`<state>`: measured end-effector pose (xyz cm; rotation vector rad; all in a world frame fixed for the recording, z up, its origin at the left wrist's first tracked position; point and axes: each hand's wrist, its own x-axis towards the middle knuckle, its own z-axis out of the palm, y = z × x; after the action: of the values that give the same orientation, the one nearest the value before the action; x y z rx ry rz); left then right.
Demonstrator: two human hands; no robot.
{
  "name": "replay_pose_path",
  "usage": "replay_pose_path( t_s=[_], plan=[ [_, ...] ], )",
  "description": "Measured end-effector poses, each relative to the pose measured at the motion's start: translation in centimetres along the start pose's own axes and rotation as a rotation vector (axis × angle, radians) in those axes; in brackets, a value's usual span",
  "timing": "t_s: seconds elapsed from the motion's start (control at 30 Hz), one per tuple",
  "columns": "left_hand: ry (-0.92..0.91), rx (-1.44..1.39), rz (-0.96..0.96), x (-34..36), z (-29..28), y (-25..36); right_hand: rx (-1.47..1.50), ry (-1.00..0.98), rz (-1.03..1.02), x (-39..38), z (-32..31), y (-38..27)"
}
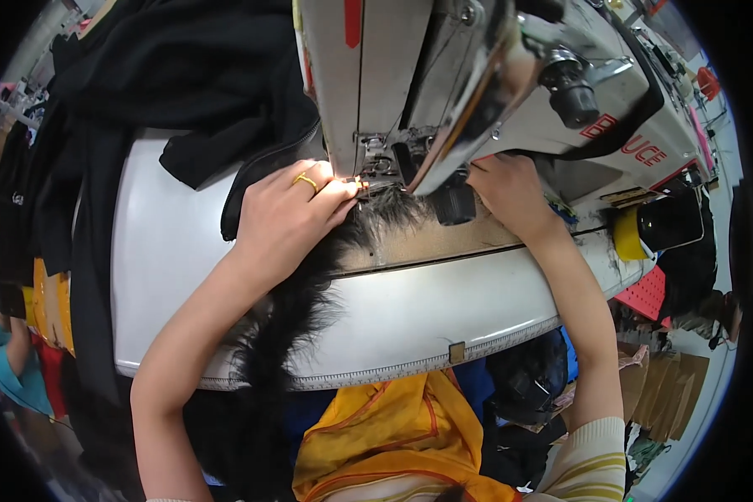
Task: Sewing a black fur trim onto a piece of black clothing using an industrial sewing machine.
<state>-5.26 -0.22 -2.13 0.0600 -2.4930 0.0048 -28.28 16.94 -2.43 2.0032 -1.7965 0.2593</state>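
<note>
A sewing machine (330, 92) stands in front of me, its lit needle area (361, 182) low in the middle. My left hand (289, 205), with a gold ring on one finger, is closed with thumb and fingers pressed together just left of the needle. It pinches a strip of black fur trim (289, 326), which runs under the machine's foot and hangs over the table's front edge. To the right of the machine head, my right hand (510, 197) rests low on the bed, fingertips hidden behind machine parts. Beside my left hand lies a black garment (201, 155).
More black cloth (176, 58) is heaped at the back left. The white table (427, 309) has a ruler strip along its curved front edge. A yellow and black container (632, 234) is at the right. Cardboard (669, 393) leans at the lower right. An orange-yellow apron (385, 435) covers my lap.
</note>
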Motion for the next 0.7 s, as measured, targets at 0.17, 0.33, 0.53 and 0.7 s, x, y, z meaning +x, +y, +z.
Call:
replay_pose_path(
  t_s=[0.17, 0.33, 0.53, 0.7],
  plan=[
    [0.013, -0.018, -0.012, 0.0, 0.6, -0.6, -0.107, 0.018, 0.032, -0.7, 0.5, 0.7],
    [0.074, 0.011, 0.04, 0.3, 0.2, -0.5, -0.14, 0.032, 0.032, -0.1, 0.3, 0.5],
    [0.052, 0.034, 0.075, 0.0, 0.6, -0.1, -0.077, -0.081, 0.157, -0.9, 0.7, 1.5],
    [0.029, 0.025, 0.005, -0.4, 1.0, -0.5, -0.133, 0.008, 0.13, -0.7, 0.4, 1.1]
  ],
)
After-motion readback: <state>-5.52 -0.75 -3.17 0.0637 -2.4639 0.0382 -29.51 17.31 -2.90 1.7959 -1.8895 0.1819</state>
